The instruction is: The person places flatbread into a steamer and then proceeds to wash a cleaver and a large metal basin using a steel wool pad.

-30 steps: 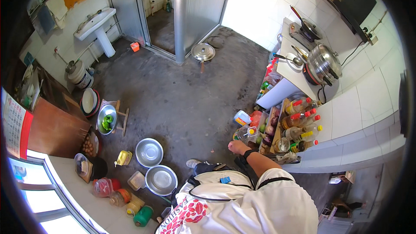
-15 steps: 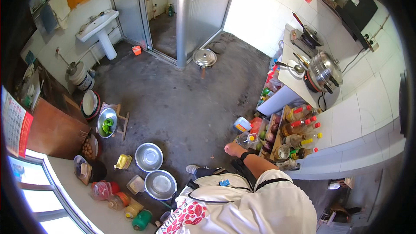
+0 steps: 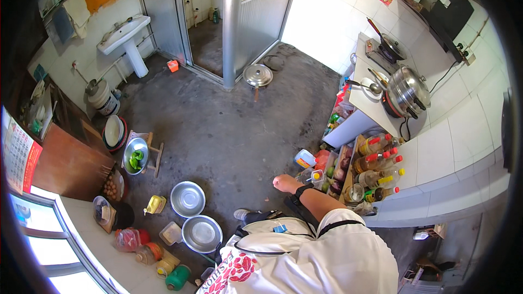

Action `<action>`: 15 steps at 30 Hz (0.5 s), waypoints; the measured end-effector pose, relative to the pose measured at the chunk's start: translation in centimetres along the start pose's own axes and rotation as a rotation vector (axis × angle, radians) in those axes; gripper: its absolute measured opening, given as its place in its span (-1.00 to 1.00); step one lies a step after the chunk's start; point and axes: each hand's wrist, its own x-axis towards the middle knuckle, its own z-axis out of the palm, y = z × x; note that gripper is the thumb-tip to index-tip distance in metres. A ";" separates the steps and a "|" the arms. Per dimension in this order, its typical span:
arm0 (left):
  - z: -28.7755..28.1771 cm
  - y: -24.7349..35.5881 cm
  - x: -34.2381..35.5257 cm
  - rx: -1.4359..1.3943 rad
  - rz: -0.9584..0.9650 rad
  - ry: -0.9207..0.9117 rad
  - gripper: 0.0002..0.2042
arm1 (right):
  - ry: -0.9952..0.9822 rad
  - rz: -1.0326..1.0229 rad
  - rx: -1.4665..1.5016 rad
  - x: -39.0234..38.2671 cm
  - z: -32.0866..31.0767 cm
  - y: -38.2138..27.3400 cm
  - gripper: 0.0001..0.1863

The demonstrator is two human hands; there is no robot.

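My right hand (image 3: 285, 183) is held out in front of me above the dark floor, with a black band around the wrist. From above its fingers look curled in, and nothing shows in them. Beside it on the right stand a clear plastic jug with a yellow cap (image 3: 316, 176) and a white and blue container (image 3: 304, 158), both apart from the hand. A crate of vegetables (image 3: 341, 167) is just beyond them. My left hand is out of sight. Two metal basins (image 3: 188, 198) sit on the floor to my left, one nearer me than the other.
At the left, a metal bowl with green peppers (image 3: 135, 158) rests on a wooden stool (image 3: 156, 159). Several bottles (image 3: 376, 159) line the right wall below a counter (image 3: 376, 110) with a steamer pot (image 3: 407, 90). A lidded pan (image 3: 257, 75) lies on the floor ahead, near a glass partition.
My right hand has shifted slightly to the left and up in the picture, away from the clear jug. The basins, bottles and stool stay where they were.
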 end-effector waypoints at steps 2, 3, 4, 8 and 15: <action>-0.1 0.0 0.0 -0.004 0.008 0.001 -0.80 | -0.008 -0.007 -0.017 -0.6 0.3 0.7 -0.78; 0.0 -0.2 0.1 -0.004 0.011 0.003 -0.81 | -0.018 -0.019 -0.032 -0.9 0.8 1.3 -0.78; 0.0 -0.3 0.0 -0.004 0.016 0.005 -0.81 | -0.017 -0.014 -0.030 -1.4 1.2 2.0 -0.78; -0.1 -0.9 -0.4 -0.012 0.021 0.020 -0.83 | -0.073 0.090 -0.086 -3.2 2.3 4.6 -0.77; -1.0 -7.7 -3.8 -0.016 -0.096 0.100 -0.85 | -0.182 -0.078 -0.173 -1.3 2.5 5.2 -0.81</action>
